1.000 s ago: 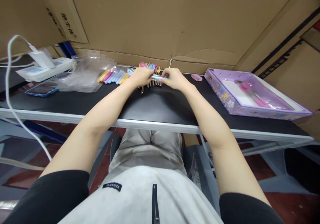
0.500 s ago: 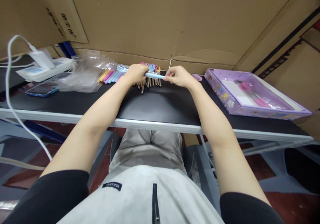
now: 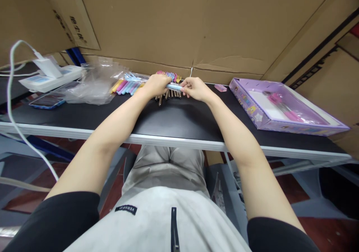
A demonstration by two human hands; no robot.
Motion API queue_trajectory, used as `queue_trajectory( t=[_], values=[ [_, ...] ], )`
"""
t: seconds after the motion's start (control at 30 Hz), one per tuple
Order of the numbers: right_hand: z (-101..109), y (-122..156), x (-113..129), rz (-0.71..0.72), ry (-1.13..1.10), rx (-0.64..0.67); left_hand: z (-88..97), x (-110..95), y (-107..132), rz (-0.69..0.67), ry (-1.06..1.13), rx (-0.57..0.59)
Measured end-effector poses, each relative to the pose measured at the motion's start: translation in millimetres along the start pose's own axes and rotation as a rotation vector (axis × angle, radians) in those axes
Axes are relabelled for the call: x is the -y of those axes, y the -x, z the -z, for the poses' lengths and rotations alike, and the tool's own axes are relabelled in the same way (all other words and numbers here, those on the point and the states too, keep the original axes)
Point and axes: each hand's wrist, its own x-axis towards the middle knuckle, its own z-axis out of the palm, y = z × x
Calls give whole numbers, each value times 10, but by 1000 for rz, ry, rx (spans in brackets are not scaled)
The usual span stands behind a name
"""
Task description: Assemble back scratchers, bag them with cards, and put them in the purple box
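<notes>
Just past the front edge of the black table (image 3: 179, 123), at upper centre, both hands hold a sleeved blue fork (image 3: 176, 87) level: the left hand (image 3: 159, 84) wraps its middle, probably to steady it; the right hand's (image 3: 195, 88) fingertips pinch its handle end. Coloured forks (image 3: 169, 75) lie behind, heads aligned, perhaps for easy picking; plastic bags (image 3: 97, 80) sit upper left.

The head view looks forward, down across the desk (image 3: 179, 123).
</notes>
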Motion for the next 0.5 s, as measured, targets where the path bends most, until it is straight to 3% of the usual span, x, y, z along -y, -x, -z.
queue_trajectory(
  t=[0.3, 0.5],
  values=[
    [-21, -7, -48, 11, 58, -8, -15, -5, -3, -24, -20, 11],
    [-29, 30, 23, 15, 108, 38, -90, 50, -46, -115, -1, -61]
  ],
)
